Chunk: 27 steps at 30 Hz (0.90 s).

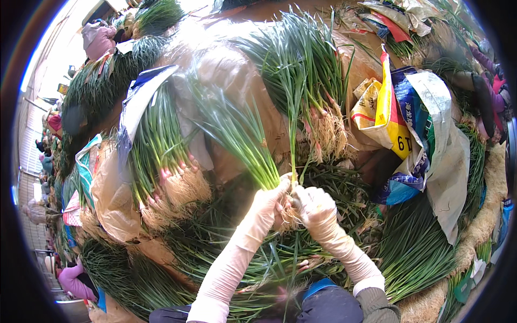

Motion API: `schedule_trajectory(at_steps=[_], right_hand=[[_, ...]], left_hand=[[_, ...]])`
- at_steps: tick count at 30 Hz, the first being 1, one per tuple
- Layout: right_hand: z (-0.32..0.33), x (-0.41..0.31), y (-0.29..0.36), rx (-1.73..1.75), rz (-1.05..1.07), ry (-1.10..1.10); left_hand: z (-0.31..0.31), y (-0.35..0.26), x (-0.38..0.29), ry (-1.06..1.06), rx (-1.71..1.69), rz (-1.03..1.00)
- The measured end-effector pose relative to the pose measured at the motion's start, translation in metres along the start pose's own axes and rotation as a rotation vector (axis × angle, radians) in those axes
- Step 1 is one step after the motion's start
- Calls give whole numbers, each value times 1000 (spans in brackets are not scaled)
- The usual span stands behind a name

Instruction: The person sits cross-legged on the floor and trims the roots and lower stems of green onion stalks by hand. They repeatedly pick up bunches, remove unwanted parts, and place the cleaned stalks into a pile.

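My left hand (272,200), in a pale glove, grips a bunch of scallions (250,153) just above its roots. The green leaves fan out toward the far left, and the tan roots hang below my fingers. Close against it, my gloved right hand (317,204) pinches the lower stem of a single upright scallion (293,141). Its exact finger contact is partly hidden. Loose scallions (258,262) lie beneath both wrists, across my lap. Dark leaf scraps (339,181) are heaped just beyond my right hand.
Bundled scallions with reddish bases stand at left (161,141) and farther ahead (319,80). Printed woven sacks (408,117) sit at right, beside a large scallion pile (420,242). Brown sheeting (230,80) lies ahead. A person in pink (76,282) is at far left.
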State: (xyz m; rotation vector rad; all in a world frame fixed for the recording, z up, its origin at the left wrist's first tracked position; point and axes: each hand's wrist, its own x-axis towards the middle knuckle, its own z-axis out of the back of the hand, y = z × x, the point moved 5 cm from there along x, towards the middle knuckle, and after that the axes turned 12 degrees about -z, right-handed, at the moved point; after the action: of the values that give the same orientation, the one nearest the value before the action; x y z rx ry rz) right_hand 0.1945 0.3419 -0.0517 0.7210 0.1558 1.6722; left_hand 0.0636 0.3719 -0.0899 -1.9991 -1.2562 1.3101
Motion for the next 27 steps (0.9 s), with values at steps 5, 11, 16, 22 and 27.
schedule_trajectory(at_steps=[5,11,16,22,27], right_hand=[[-3,-3,-5,554,-157,122],[-52,25,-45,1135,-837,376],[-43,28,-37,394,-409,12],[-55,27,-68,575,-670,-106],[-115,48,-66,1480,-1015,479]], left_hand=[[14,13,-14,-136,-73,40],[12,39,-30,-106,12,40],[18,59,-31,-141,77,34],[14,70,-28,-113,13,79],[11,70,-26,-180,-25,32]])
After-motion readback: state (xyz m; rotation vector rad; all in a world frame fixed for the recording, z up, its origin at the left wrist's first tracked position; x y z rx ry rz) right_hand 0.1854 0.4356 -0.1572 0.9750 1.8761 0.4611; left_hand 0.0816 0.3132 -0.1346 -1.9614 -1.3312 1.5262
